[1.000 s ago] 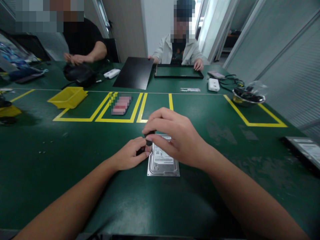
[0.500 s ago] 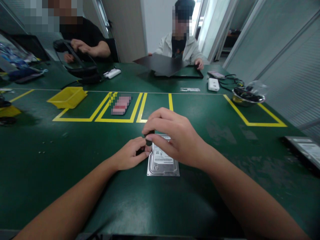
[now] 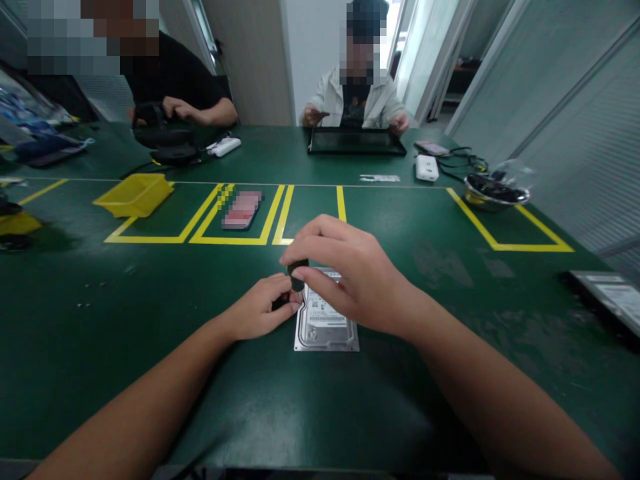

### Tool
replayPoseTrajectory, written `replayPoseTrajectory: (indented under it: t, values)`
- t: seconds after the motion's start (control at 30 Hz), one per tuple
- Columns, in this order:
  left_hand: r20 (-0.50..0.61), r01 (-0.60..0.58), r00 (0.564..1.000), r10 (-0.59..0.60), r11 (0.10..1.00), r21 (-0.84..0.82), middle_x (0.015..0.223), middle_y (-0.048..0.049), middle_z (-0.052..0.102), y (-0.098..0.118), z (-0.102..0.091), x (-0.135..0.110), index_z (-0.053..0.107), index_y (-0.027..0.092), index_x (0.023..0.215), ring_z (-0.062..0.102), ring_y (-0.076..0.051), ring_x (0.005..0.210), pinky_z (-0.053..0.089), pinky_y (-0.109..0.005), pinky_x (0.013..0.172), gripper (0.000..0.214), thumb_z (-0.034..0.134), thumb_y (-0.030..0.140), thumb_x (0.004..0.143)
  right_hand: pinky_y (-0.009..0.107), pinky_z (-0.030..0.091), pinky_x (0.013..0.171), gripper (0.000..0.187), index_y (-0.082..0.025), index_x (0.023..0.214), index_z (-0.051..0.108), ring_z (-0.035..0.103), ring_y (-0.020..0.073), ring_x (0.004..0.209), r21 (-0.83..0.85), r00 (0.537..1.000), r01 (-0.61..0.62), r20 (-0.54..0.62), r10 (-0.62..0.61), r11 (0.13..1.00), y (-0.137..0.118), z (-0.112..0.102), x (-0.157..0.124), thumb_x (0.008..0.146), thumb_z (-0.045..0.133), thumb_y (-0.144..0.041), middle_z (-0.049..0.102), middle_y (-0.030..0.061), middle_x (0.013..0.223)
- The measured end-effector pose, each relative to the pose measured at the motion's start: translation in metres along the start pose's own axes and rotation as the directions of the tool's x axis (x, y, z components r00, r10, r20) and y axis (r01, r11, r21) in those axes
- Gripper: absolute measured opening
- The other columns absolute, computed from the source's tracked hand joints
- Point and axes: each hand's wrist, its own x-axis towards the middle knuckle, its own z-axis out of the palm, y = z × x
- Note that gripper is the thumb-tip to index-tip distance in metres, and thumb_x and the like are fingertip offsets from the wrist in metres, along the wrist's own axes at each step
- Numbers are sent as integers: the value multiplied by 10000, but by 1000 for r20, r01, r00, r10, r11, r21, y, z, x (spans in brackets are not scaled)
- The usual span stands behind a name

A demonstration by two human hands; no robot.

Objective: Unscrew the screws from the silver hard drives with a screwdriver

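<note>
A silver hard drive (image 3: 327,337) with a white label lies flat on the green table in front of me. My right hand (image 3: 345,273) arches over its upper part. Thumb and fingers there grip the short dark handle of a screwdriver (image 3: 298,277), held upright above the drive's left edge. Its tip is hidden. At that same edge, my left hand (image 3: 265,307) has its fingers curled in, fingertips close under the handle. What they pinch, if anything, is hidden.
Small screws (image 3: 87,305) lie to the left. Behind are a yellow bin (image 3: 135,195), a phone (image 3: 243,210) and a metal bowl (image 3: 495,197) of dark parts. Another drive (image 3: 610,300) is at right. Across the table, two people handle a black frame (image 3: 357,141) and a headset-like black object (image 3: 167,137).
My right fingers have shifted slightly around the screwdriver handle; my left hand and the drive stay put. Across the table, the dark sheet above the black frame is lowered out of sight.
</note>
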Motion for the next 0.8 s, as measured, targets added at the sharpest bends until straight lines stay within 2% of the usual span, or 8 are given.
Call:
replayPoseTrajectory:
  t: [0.3, 0.6, 0.8]
  values:
    - [-4, -1, 1000, 1, 1000, -2, 892, -43, 651, 0, 0, 0, 609, 173, 950, 595, -204, 839, 493, -327, 768, 160, 525, 306, 917, 347, 480, 926, 266, -109, 1061, 653, 589, 173, 1035, 39, 1000, 28, 2, -28, 999, 1, 1, -1, 900, 447, -59, 663, 100, 1071]
    - [9, 9, 1000, -9, 1000, 18, 911, -48, 655, 3, -3, 1, 621, 176, 982, 595, -218, 885, 502, -368, 820, 178, 529, 310, 910, 308, 487, 849, 153, -121, 975, 667, 579, 158, 942, 4, 1000, -3, -30, 3, 1000, 0, 3, 1, 910, 528, -113, 638, 84, 987]
    - [2, 6, 1000, -6, 1000, 7, 923, -48, 657, 2, -2, 1, 609, 175, 952, 601, -220, 891, 500, -360, 818, 156, 536, 306, 908, 339, 465, 929, 227, -108, 1061, 646, 602, 178, 1039, 9, 999, 37, 7, -38, 999, -1, 1, 0, 886, 508, -63, 688, 90, 1064]
